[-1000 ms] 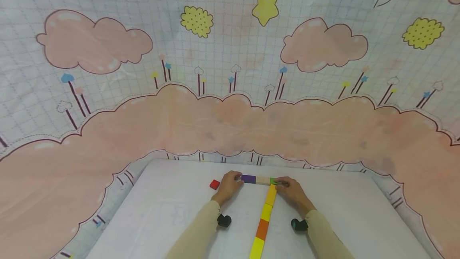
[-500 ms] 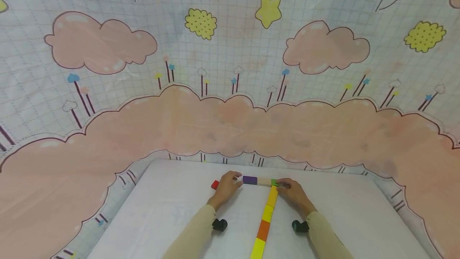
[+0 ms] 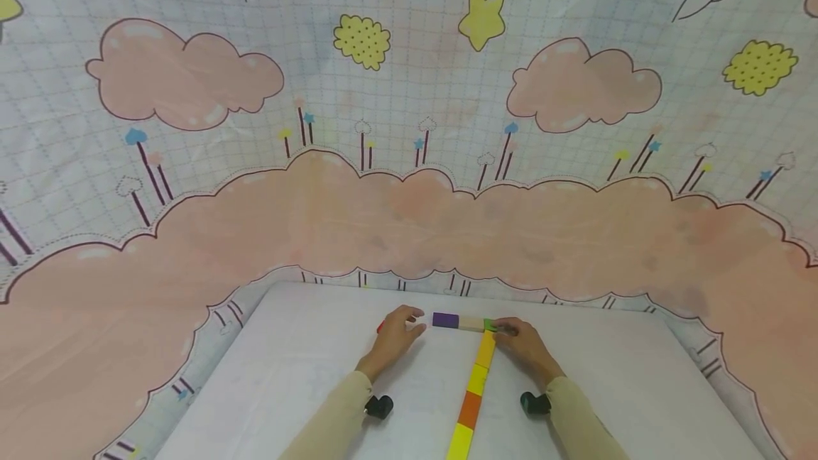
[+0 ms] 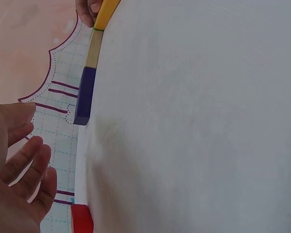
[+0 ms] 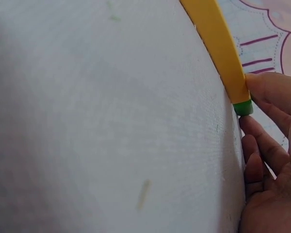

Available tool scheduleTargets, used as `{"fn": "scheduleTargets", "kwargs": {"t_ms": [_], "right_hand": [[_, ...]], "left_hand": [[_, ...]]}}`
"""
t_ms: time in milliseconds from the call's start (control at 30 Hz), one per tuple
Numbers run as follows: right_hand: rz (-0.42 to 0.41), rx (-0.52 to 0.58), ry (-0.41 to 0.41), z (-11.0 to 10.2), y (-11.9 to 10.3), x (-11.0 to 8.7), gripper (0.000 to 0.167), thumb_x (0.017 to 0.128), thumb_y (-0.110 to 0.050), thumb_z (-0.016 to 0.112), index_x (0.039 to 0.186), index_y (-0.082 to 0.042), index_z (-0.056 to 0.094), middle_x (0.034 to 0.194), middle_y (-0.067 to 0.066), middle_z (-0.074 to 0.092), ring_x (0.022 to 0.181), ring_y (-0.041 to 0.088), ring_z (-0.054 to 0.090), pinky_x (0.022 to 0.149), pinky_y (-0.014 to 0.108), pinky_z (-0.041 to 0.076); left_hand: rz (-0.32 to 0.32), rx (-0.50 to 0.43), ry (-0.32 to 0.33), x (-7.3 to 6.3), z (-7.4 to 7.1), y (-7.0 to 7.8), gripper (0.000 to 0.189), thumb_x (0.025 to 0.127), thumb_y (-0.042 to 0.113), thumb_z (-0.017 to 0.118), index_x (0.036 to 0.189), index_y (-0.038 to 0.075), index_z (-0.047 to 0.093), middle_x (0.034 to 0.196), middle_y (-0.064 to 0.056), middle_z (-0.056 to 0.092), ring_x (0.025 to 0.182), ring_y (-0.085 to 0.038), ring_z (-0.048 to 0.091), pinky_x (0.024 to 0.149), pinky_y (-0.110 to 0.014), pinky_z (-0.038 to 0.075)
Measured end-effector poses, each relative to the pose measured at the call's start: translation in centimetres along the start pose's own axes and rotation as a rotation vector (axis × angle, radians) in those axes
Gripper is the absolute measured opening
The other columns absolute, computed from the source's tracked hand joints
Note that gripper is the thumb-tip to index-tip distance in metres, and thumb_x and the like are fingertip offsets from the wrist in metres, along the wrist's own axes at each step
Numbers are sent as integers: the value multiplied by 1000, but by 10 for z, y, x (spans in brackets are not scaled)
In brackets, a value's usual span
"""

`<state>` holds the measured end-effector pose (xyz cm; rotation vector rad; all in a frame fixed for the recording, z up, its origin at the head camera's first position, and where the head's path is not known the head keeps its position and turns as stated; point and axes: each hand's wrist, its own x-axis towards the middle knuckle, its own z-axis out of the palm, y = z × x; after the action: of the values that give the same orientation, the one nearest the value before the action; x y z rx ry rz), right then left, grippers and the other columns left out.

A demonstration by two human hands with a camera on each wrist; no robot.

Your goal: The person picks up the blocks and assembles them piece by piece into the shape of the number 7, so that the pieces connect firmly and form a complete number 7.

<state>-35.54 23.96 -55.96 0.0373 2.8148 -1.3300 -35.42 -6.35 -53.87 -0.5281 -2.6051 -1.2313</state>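
On the white table, a purple block (image 3: pixel 445 320), a plain wooden block (image 3: pixel 471 323) and a green block (image 3: pixel 489 324) form a short row. My left hand (image 3: pixel 393 336) is just left of the purple block's free end, fingers parted, holding nothing. It mostly covers a red block (image 4: pixel 81 219), which shows low in the left wrist view. At the row's other end, my right hand (image 3: pixel 525 348) pinches the green block between thumb and fingers. Its thumb also lies by the end of a yellow-orange block (image 5: pixel 216 46), seen in the right wrist view.
From the green end, a line of blocks runs toward me: the yellow-orange one, a yellow block (image 3: pixel 476 379), an orange block (image 3: pixel 469 409) and another yellow block (image 3: pixel 461 440). A cloud-patterned cloth (image 3: pixel 409 226) hangs behind the table (image 3: pixel 300 346).
My left hand has drawn away leftward from the purple block, its fingers parting, and now covers most of the red block. The right hand stays at the green block.
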Motion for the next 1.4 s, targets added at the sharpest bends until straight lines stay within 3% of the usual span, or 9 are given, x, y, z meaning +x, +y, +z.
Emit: {"fn": "scheduleTargets", "kwargs": {"t_ms": [500, 700, 867, 1100, 1267, 1400], "right_hand": [[-7, -2, 2, -2, 2, 0, 29, 91, -23, 65, 119, -16, 68, 137, 14, 58, 125, 35, 51, 110, 60, 37], [-18, 1, -3, -3, 3, 2, 30, 91, -23, 65, 120, -17, 68, 137, 14, 57, 125, 34, 51, 110, 59, 37], [-18, 6, -3, -2, 4, 1, 29, 90, -22, 66, 119, -16, 68, 136, 13, 58, 124, 34, 51, 110, 58, 38], [-10, 2, -3, -1, 3, 1, 30, 91, -22, 65, 120, -15, 68, 137, 14, 58, 125, 34, 51, 110, 60, 37], [-2, 2, -5, 0, 3, 2, 29, 92, -23, 65, 120, -15, 67, 138, 14, 57, 127, 35, 49, 111, 60, 36], [-3, -5, -7, 1, 3, 3, 30, 92, -24, 65, 121, -15, 67, 138, 15, 56, 127, 35, 49, 111, 61, 35]], "left_hand": [[-2, 33, 34, -8, -22, -1, 23, 91, 17, 69, 113, 9, 69, 114, -8, 68, 101, -24, 65, 86, -37, 55], [7, 73, 37, -15, -31, -6, 24, 91, 17, 69, 113, 8, 68, 113, -9, 68, 102, -25, 64, 91, -43, 55], [-22, 63, 45, -22, -40, -8, 25, 91, 16, 69, 114, 8, 67, 115, -11, 67, 103, -27, 64, 94, -45, 54], [-39, 37, 82, -28, -49, -14, 25, 90, 13, 70, 114, 5, 68, 111, -14, 67, 98, -28, 63, 84, -40, 55], [-63, 29, 88, -32, -53, -21, 29, 89, 13, 71, 116, 3, 67, 113, -13, 67, 103, -30, 64, 87, -44, 55], [-125, 14, 62, -33, -55, -27, 32, 91, 14, 70, 122, 6, 65, 119, -12, 66, 109, -30, 62, 94, -47, 54]]}}
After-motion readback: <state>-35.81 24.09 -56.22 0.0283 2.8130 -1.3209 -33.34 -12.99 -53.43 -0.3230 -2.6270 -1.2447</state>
